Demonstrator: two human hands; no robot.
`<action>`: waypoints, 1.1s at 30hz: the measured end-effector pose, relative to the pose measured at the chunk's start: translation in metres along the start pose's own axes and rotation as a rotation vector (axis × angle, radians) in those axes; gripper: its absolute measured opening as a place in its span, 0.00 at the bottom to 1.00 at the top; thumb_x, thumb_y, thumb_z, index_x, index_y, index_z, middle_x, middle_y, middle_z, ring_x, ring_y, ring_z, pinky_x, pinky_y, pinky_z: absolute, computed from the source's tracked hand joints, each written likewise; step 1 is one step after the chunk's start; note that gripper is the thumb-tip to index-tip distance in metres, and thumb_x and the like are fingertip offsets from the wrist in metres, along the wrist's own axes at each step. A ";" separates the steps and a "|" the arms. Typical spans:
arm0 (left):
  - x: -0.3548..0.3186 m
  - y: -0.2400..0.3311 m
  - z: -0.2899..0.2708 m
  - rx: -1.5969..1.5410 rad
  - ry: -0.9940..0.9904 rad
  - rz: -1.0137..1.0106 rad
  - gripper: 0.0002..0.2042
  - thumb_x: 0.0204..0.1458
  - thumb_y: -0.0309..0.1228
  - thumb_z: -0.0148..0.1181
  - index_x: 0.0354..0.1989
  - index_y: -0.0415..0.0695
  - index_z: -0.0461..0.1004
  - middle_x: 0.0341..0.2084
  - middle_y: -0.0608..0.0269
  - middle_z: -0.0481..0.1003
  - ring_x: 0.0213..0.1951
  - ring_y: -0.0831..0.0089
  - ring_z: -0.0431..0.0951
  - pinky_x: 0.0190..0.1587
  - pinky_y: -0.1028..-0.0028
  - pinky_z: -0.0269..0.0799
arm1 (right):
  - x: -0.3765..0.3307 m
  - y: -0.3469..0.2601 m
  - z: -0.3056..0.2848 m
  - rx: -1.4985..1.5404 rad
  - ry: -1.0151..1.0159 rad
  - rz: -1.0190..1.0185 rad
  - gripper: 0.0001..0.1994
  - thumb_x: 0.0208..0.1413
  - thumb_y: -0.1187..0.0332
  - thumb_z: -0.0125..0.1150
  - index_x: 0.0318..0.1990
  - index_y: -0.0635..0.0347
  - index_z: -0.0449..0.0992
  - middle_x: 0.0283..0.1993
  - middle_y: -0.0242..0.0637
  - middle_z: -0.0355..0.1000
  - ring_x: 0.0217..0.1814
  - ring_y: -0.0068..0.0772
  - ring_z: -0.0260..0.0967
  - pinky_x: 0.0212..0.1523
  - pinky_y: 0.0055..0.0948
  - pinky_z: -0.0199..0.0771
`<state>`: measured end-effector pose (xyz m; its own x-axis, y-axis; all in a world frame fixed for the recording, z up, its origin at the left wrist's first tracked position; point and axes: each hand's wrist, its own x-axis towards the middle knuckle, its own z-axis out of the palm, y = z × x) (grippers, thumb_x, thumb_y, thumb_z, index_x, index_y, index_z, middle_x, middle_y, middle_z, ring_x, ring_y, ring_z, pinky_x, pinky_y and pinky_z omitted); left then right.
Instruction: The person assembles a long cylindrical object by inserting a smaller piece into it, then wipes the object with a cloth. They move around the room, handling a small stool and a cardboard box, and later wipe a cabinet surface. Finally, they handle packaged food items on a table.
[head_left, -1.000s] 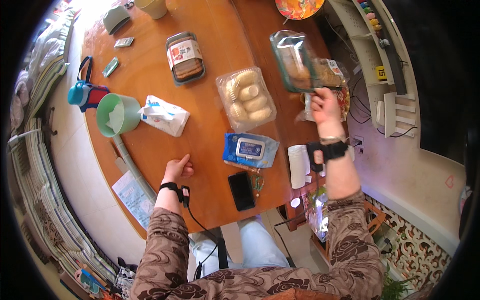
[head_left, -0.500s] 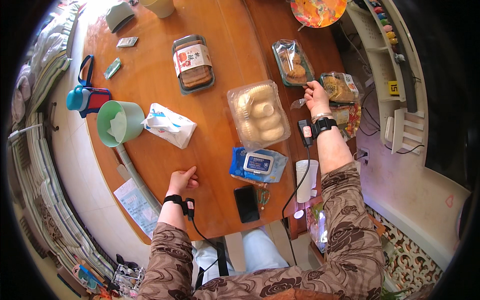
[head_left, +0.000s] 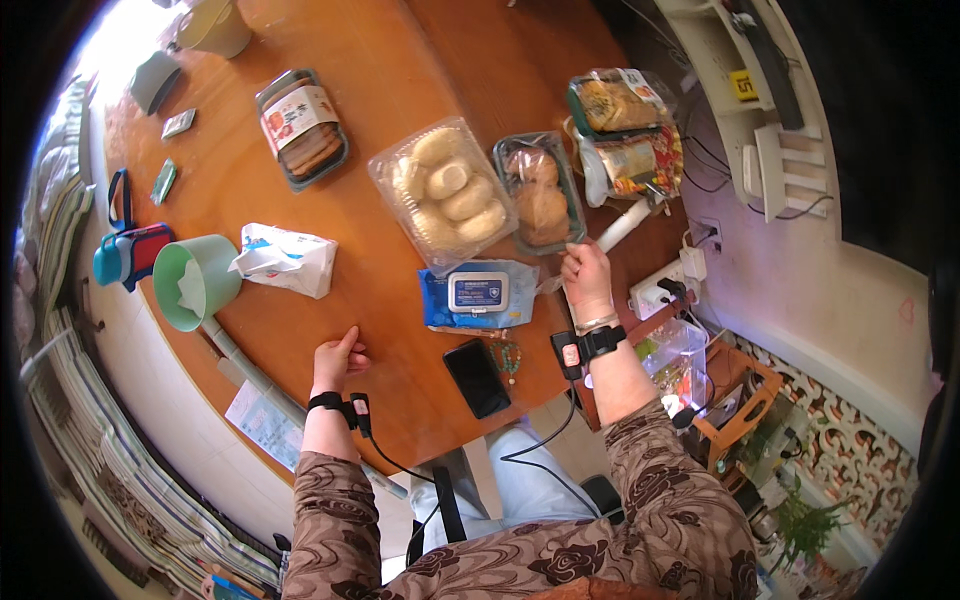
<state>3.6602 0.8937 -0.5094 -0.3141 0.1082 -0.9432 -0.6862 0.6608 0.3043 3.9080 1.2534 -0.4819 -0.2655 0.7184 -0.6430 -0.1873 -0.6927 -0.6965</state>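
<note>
My right hand (head_left: 588, 276) is closed on the near end of a dark-bottomed clear pastry box (head_left: 538, 192) holding browned pastries. This box stands just right of a larger clear box of pale buns (head_left: 445, 192). My left hand (head_left: 341, 360) rests over the table's near left part, fingers loosely curled in and thumb out, with nothing in it. Between the hands are a blue pack of wipes (head_left: 480, 294), a black phone (head_left: 476, 378) and a green bead bracelet (head_left: 507, 358).
Another pastry box (head_left: 618, 104) lies on a colourful food package (head_left: 632, 163) at right, beside a white roll (head_left: 622, 226). To the left are a tissue pack (head_left: 287, 260), a green bin (head_left: 200, 283) and a blue-red bottle (head_left: 132, 256). A cookie box (head_left: 301, 130) lies farther back.
My right hand has pulled the pastry box toward me, next to the bun box. The view has shifted, so the table's things appear farther left. My left hand stays loosely curled.
</note>
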 end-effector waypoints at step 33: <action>-0.001 -0.003 0.000 0.040 -0.054 0.078 0.20 0.53 0.49 0.57 0.29 0.40 0.72 0.14 0.62 0.74 0.19 0.69 0.75 0.24 0.72 0.72 | 0.051 -0.036 -0.060 -0.765 0.460 -0.413 0.14 0.49 0.60 0.66 0.31 0.62 0.72 0.20 0.27 0.65 0.15 0.16 0.56 0.16 0.20 0.54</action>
<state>3.6624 0.8916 -0.5091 -0.3294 0.1995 -0.9229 -0.6339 0.6777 0.3727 3.9584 1.3193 -0.5087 0.1074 0.9620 -0.2510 0.5235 -0.2693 -0.8083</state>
